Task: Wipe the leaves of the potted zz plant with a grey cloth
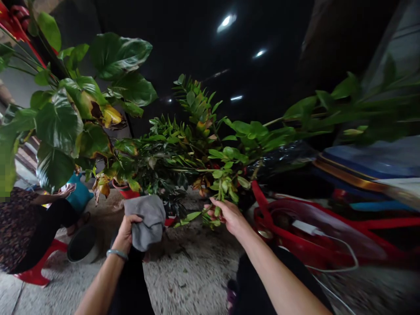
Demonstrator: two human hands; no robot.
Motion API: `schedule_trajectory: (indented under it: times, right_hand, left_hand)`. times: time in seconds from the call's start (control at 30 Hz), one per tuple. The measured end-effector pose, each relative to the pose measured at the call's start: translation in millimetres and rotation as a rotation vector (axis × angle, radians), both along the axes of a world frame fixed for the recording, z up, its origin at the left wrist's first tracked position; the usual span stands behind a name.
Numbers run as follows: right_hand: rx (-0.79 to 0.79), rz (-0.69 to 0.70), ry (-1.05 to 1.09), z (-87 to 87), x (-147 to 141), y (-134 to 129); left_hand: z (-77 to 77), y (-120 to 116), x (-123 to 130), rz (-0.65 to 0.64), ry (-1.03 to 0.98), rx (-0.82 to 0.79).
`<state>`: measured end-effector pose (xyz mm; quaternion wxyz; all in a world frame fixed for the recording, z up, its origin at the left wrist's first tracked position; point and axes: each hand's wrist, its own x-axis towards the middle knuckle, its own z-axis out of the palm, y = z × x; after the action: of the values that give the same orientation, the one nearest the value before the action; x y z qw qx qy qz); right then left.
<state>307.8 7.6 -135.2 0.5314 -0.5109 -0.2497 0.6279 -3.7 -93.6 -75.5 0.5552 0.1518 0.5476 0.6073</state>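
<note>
My left hand [127,234], with a bracelet at its wrist, is closed on the edge of a grey cloth [148,223] that hangs from the fingers. To its right, my right hand [226,214] has its fingers closed around a leafy green plant stem [226,186]. The stem belongs to a bushy potted plant [197,135] in front of me, with many small green leaves and some yellowed ones. Leaves partly cover the right fingertips. A gap separates the cloth from the held stem.
A large-leaved plant [59,122] leans in from the left, some leaves browned. At left a person [19,223] sits on a red stool [46,264] beside a grey bucket [82,245]. On the right stand a red basket [315,245] with a white cable [352,258] and stacked flat items [370,166].
</note>
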Motion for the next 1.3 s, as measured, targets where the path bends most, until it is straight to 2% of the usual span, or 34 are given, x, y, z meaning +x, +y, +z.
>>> schedule_trajectory:
  times: [0.07,0.13,0.2,0.23,0.3,0.4,0.47,0.5,0.57,0.63,0.7,0.77,0.83,0.9,0.93,0.97,1.03,1.13,1.2,1.23,1.3]
  right_hand:
    - [-0.005,0.02,0.006,-0.8,2,0]
    - [0.004,0.02,0.019,-0.9,1,1]
    - [0.017,0.002,0.028,0.2,-3,0]
    - [0.021,-0.01,0.029,1.2,-4,0]
    - [0.029,-0.026,0.026,3.0,-7,-1]
    - [0.026,-0.031,0.017,3.6,-4,-2]
    - [0.021,-0.02,0.021,2.1,-1,-2]
    - [0.021,-0.009,0.024,1.2,1,-2]
    - [0.025,0.014,0.024,0.0,3,-1]
    - [0.017,0.013,0.009,0.7,2,-1]
    - [0.004,-0.008,-0.002,3.4,0,-1]
    - [-0.002,-0.021,0.001,7.0,-2,-3]
    - [0.01,-0.011,0.017,9.4,-2,-4]
    - [0.023,0.003,0.032,9.5,0,-5]
    - [0.03,0.01,0.039,8.6,2,-5]
    - [0.034,0.017,0.047,7.4,4,-5]
    - [0.035,0.026,0.06,4.7,7,-4]
    - [0.027,0.022,0.062,2.5,7,-1]
    - [0.037,0.005,0.069,2.4,3,0]
    - [0.049,-0.003,0.078,2.5,1,-1]
    - [0.068,-0.016,0.094,2.6,-2,-3]
  left_hand:
    - [28.4,5,-7,0.029,-0.003,0.11]
    - [56.7,23,-10,0.075,0.015,0.275]
    - [69.4,44,-6,0.13,0.036,0.387]
    - [67.5,51,-2,0.144,0.052,0.392]
    - [49.0,56,9,0.123,0.1,0.302]
    - [12.2,38,23,-0.005,0.105,0.102]
    - [6.5,24,27,-0.079,0.037,0.073]
    - [12.8,20,27,-0.093,0.011,0.101]
    - [40.6,25,28,-0.074,0.01,0.23]
    - [75.4,44,31,-0.026,0.06,0.397]
    - [98.9,70,39,0.0,0.107,0.524]
    - [99.8,88,51,-0.004,0.151,0.527]
    - [81.2,90,63,-0.087,0.208,0.408]
    - [59.4,79,72,-0.249,0.28,0.234]
    - [53.4,72,74,-0.338,0.31,0.167]
    - [53.1,66,75,-0.409,0.328,0.13]
    - [69.9,62,75,-0.478,0.327,0.165]
    - [115.4,86,78,-0.379,0.283,0.411]
    - [130.2,110,84,-0.218,0.256,0.561]
    - [127.7,119,88,-0.141,0.246,0.589]
    - [103.8,126,95,-0.041,0.249,0.507]
